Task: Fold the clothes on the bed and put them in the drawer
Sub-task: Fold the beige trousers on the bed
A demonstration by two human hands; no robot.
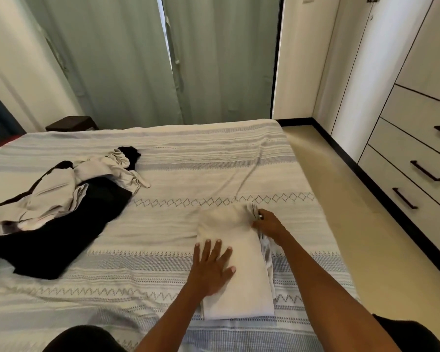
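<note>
White garment [235, 262] lies part-folded at near right of bed [163, 224], long axis running away from person. Left hand [212, 266] flat on it, fingers spread, pinning. Right hand [268, 224] pinches far right edge, nearer drawers [414, 171]; next fold likely comes toward body.

1. I see pale green curtains [163, 59] hanging closed on the far wall, a bright slit between them.
2. Cream walls [296, 59]; tan floor [346, 199] with dark skirting.
3. Dark bedside table [71, 123] at far left.
4. Light is soft, even.
</note>
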